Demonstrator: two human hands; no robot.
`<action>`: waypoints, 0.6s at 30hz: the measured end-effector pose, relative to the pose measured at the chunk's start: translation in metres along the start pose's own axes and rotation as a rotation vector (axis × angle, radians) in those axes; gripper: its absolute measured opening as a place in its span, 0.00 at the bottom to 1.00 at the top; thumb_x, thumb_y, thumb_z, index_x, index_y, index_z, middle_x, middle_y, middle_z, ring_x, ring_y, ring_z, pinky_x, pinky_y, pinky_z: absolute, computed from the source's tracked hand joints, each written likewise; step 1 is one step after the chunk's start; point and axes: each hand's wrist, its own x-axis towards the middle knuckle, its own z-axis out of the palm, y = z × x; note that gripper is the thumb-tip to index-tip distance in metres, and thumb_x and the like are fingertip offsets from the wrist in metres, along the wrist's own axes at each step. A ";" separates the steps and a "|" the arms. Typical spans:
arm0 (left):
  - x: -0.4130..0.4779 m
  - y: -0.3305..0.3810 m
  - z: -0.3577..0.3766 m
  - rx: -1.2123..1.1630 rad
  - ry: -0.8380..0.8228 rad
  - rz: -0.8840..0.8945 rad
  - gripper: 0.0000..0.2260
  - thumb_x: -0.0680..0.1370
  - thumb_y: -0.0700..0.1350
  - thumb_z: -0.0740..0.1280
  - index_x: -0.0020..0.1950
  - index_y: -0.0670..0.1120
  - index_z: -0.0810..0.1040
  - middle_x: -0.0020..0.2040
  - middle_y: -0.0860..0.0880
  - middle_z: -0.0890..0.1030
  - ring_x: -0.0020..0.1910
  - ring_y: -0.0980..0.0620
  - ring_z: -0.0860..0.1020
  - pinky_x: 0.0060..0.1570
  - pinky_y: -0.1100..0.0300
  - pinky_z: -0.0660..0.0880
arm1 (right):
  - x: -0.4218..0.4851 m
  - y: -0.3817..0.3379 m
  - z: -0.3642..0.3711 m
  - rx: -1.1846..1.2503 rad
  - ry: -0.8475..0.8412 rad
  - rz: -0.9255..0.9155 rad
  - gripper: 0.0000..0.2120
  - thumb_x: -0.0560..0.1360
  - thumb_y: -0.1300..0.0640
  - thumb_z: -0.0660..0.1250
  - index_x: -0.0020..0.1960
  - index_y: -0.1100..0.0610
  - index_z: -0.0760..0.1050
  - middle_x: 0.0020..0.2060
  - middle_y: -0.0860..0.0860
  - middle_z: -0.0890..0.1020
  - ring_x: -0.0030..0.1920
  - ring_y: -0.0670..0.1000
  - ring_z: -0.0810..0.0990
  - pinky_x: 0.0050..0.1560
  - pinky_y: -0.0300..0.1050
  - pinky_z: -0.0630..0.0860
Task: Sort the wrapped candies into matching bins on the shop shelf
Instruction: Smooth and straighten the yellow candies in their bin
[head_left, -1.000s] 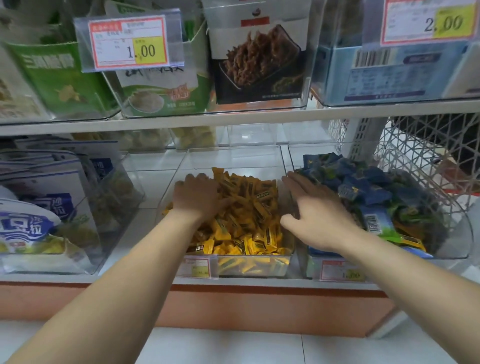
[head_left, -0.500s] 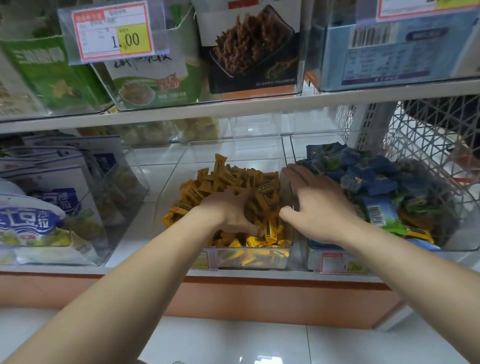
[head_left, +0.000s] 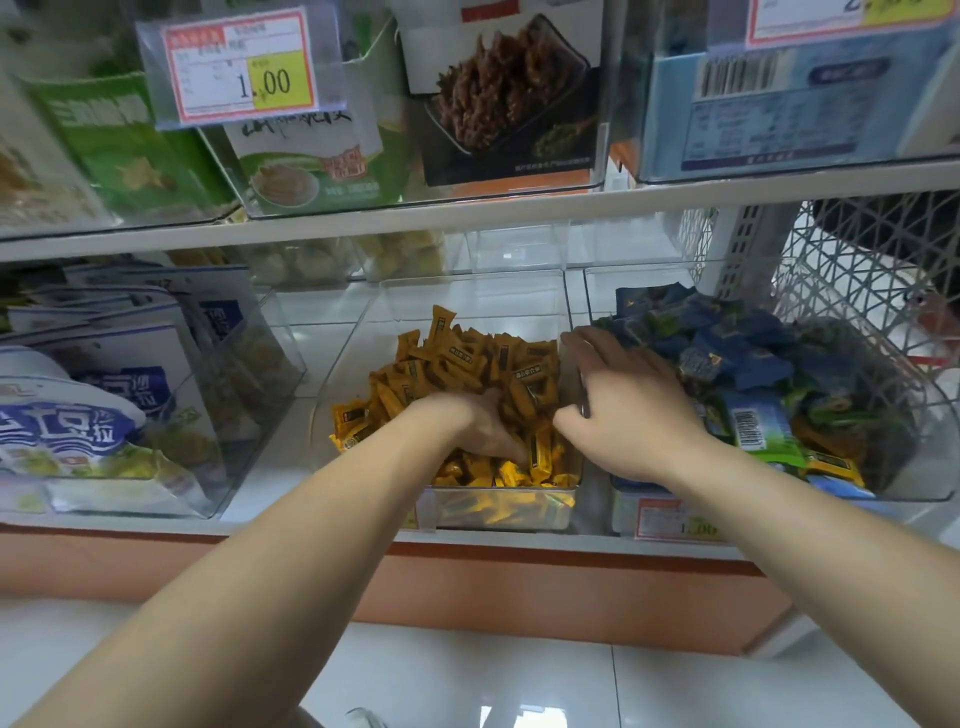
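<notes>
L hand (head_left: 483, 426) buried in glossy yellow-wrapped candies (head_left: 467, 358), grip unclear; R hand (head_left: 628, 410) flat, fingers spread, on clear bin (head_left: 567, 312) wall.

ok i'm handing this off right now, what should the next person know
Left hand: dug into the yellow candies in the middle bin; grip hidden.
Right hand: open, resting on the wall between that bin and the right bin.
Done: middle bin looks all yellow.
To do: right bin holds blue candies and green candies mixed, plus a few yellow strays at its front; separate them.
</notes>
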 end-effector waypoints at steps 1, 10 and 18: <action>-0.001 -0.001 -0.001 -0.032 -0.011 0.002 0.51 0.68 0.68 0.71 0.81 0.58 0.45 0.80 0.46 0.57 0.75 0.39 0.62 0.68 0.46 0.66 | 0.000 0.000 -0.001 -0.003 -0.013 -0.005 0.37 0.68 0.42 0.56 0.76 0.50 0.59 0.76 0.48 0.62 0.70 0.58 0.68 0.73 0.55 0.62; -0.031 -0.043 -0.007 -0.488 0.085 0.313 0.19 0.79 0.53 0.67 0.69 0.55 0.71 0.69 0.53 0.75 0.56 0.57 0.75 0.54 0.67 0.71 | 0.005 -0.061 -0.024 0.291 0.020 -0.070 0.26 0.74 0.46 0.63 0.69 0.54 0.73 0.60 0.52 0.77 0.59 0.53 0.77 0.51 0.43 0.73; -0.026 -0.053 0.002 -0.299 0.125 0.086 0.20 0.85 0.55 0.52 0.59 0.44 0.78 0.63 0.39 0.78 0.48 0.47 0.77 0.50 0.53 0.71 | 0.047 -0.094 0.035 0.277 -0.430 0.289 0.20 0.84 0.54 0.52 0.67 0.62 0.75 0.66 0.62 0.76 0.62 0.59 0.76 0.52 0.43 0.68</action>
